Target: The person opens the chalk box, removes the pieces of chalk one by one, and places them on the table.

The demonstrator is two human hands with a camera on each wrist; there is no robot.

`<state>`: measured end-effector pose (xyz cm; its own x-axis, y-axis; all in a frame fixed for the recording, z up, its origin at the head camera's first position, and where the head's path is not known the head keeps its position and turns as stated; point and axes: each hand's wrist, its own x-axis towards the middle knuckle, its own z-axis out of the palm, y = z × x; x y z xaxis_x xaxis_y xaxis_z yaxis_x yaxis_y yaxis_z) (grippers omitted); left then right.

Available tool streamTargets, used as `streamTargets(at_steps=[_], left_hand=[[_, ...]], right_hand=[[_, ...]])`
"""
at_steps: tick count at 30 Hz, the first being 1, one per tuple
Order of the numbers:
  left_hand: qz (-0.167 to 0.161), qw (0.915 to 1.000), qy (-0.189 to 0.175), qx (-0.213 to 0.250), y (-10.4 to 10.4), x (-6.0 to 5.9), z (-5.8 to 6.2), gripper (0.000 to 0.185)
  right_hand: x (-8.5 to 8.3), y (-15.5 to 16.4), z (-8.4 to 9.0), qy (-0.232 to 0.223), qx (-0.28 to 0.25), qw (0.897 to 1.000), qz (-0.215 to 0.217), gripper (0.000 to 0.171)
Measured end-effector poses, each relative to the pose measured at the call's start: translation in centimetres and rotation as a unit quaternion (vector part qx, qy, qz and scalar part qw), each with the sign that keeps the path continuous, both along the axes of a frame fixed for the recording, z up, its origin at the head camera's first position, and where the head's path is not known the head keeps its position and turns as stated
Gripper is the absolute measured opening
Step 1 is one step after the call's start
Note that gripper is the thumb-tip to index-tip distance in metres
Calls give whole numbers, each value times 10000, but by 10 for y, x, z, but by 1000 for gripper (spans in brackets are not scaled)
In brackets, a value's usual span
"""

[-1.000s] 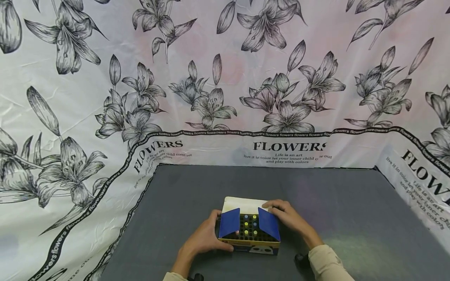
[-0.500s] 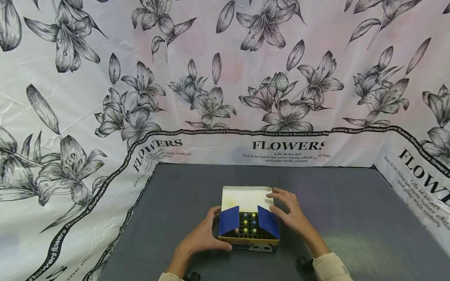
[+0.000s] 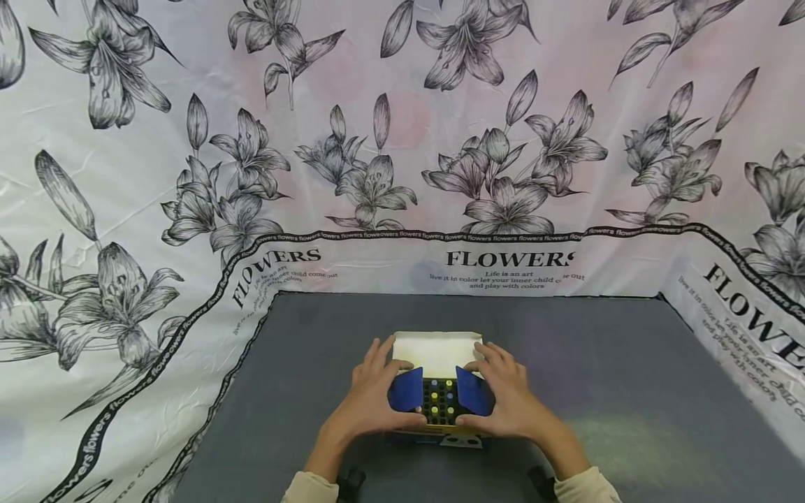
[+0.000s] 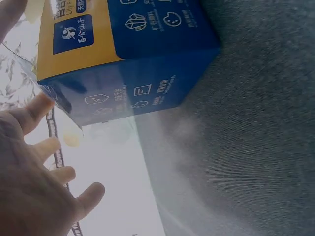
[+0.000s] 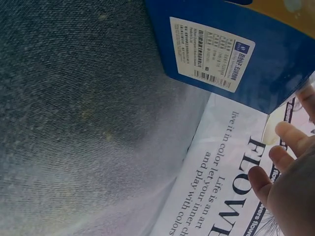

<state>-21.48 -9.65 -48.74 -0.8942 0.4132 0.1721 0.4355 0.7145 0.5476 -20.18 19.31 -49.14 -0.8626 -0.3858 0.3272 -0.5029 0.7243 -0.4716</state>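
Note:
A blue and yellow cardboard box [image 3: 462,441] stands on the dark table with its top open. Its white lid flap [image 3: 438,351] is raised at the back, and two blue side flaps, left [image 3: 406,390] and right [image 3: 474,392], stand up. Several yellow and blue round ends [image 3: 434,397] show in a dark holed insert. My left hand [image 3: 371,398] touches the left flap, thumb in front and fingers spread behind. On the other side, my right hand [image 3: 512,395] touches the right flap in the same way. Both wrist views show spread fingers beside the box.
A grey cloth-covered table [image 3: 302,335] surrounds the box. White flower-printed sheeting [image 3: 377,265] rises behind the table and along both sides. Dark straps or cameras sit at both wrists.
The lid flap has tipped further back. My right hand has left it and come down to the right side flap. My left hand has risen from the box's side to the left flap.

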Motion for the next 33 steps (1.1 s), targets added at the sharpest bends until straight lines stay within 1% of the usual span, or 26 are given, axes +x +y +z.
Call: streamTargets(at_steps=[2,6,10,15,18,21,23,26,29,33], left_hand=[[-86,10000,21,-32,2,-1,2,75],[-251,9996,8,116,0,-5,7,65],[-352,9990,26,287,-8,-6,11,62],[-380,9976,220,532,-20,-5,11,63],[-294,9959,365,769,-26,-3,10,67],[-124,9940,529,949,-32,1,9,70],[18,9929,655,991,-37,3,6,68],[231,9920,848,908,-44,7,1,62],[378,9920,891,815,-51,10,-5,56],[535,9936,723,690,-57,15,-13,51]], right_hand=[[1,-1,1,4,-8,10000,29,70],[2,0,4,40,-203,9997,88,63],[3,6,8,194,-506,9985,78,55],[5,18,11,432,-813,9957,-21,58],[6,26,11,606,-953,9936,-89,57],[9,36,9,729,-1036,9918,-178,52],[11,41,7,773,-1054,9911,-240,46],[15,48,3,737,-1029,9913,-352,36],[19,54,-4,624,-1015,9918,-458,30],[24,59,-15,494,-873,9934,-552,26]])
